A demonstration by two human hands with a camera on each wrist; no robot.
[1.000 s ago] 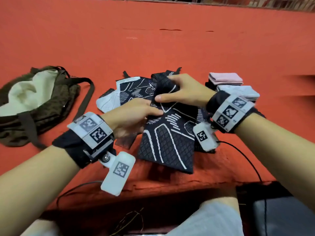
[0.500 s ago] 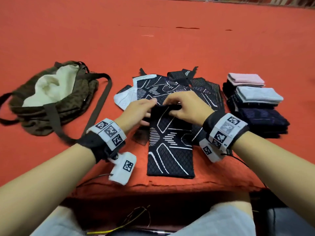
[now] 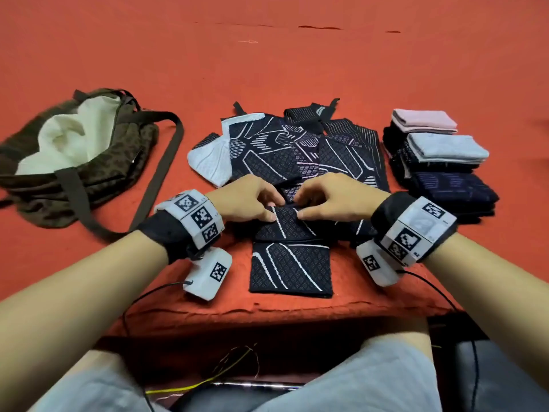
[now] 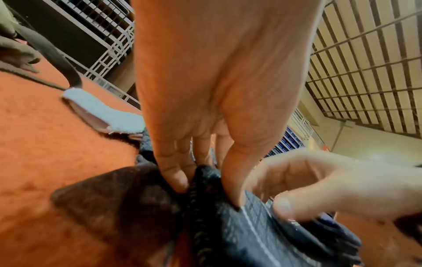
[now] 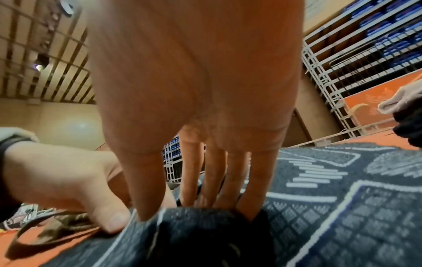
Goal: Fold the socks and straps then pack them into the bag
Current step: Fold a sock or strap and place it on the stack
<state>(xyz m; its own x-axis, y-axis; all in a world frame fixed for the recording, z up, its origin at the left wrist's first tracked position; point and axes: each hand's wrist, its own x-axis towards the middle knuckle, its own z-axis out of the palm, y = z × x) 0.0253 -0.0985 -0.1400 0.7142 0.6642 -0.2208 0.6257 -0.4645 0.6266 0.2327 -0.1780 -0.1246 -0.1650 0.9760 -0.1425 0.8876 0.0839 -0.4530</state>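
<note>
A dark patterned sock (image 3: 291,263) lies near the front edge of the orange table, its far end folded back toward me. My left hand (image 3: 252,203) and right hand (image 3: 326,200) meet at that fold, each pinching the doubled fabric between thumb and fingers. In the left wrist view the left hand (image 4: 205,186) nips the dark sock (image 4: 251,225); in the right wrist view the right hand (image 5: 196,209) does the same on the sock (image 5: 205,234). Behind lies a heap of unfolded dark socks (image 3: 297,150) with a white sock (image 3: 211,162). The open brown bag (image 3: 74,156) lies at the left.
A stack of folded socks (image 3: 436,165), pink and pale ones on top, stands at the right. The bag's long strap (image 3: 160,173) trails toward my left wrist. The table's front edge (image 3: 282,304) runs just below the sock. Cables hang under the table.
The sock went from held up to lying flat, then its far end was folded back toward me. Both hands moved nearer and now pinch the fold.
</note>
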